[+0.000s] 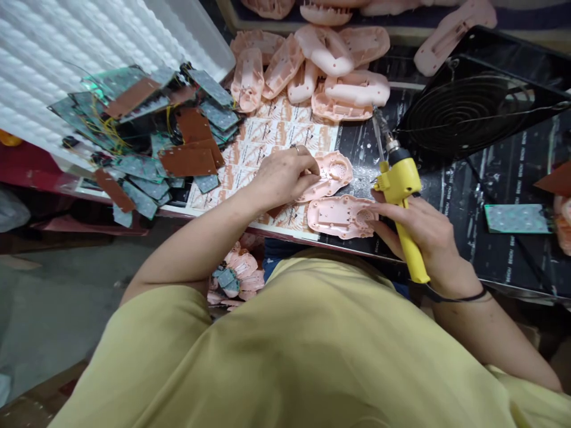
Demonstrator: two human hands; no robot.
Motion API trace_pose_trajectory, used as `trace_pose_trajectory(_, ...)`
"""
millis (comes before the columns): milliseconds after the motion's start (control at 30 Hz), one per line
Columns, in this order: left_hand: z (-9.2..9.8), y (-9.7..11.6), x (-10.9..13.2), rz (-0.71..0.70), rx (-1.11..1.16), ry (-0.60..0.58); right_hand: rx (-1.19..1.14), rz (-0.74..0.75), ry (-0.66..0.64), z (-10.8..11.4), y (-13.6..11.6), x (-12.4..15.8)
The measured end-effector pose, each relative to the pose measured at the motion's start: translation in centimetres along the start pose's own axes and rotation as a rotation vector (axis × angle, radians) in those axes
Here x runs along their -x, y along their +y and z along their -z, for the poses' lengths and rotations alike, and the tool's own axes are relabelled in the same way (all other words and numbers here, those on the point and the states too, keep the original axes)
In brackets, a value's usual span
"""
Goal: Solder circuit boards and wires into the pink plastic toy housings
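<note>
As the left hand (285,175) bends over the far pink shell (335,172), its fingers drawn together above the cavity, the right hand (430,229) holds a yellow soldering gun (401,178) at a crowded workbench (468,241). The left fingertips are pinched close to one another, though whether anything sits between them cannot be told from this angle. The right hand's grip is closed around the gun, whose handle slants back toward the wrist, while its forward fingers stretch to the right end of the near pink shell (330,216).

Both shells lie side by side near the front edge of the bench, hollow faces up, the far one partly covered by the left hand. The gun's metal tip points away from the worker, toward a heap of pink casings (357,89) at the back; whether it touches them is unclear.

To the left, green and brown circuit boards (187,161) spill in a loose pile, tangled with thin yellow wires (107,128), beside white ridged material (111,35). At right, a black fan (464,113) leans near the gun, and a single green-edged board (517,219) lies flat on the dark surface. Below the bench edge, more pink parts (245,270) show beside the worker's yellow shirt (276,345).
</note>
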State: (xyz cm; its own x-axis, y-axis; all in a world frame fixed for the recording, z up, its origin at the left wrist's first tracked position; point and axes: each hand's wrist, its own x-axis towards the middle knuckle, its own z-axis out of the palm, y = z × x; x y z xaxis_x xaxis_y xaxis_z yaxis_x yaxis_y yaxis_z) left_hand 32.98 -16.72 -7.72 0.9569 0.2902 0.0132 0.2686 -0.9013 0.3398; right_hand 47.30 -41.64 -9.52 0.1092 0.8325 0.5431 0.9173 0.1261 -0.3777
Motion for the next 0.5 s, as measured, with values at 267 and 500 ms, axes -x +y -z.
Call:
trace_pose_trajectory(267,-1.3,1.1,-0.8,-0.173,0.117,-0.063,0.029,-0.006,0.036,-1.2,0.5,-0.6)
trace_pose_trajectory(500,-0.5,1.7,-1.1,-0.09,0.123,-0.058,0.124,0.038,0.165,1.7,-0.1,-0.3)
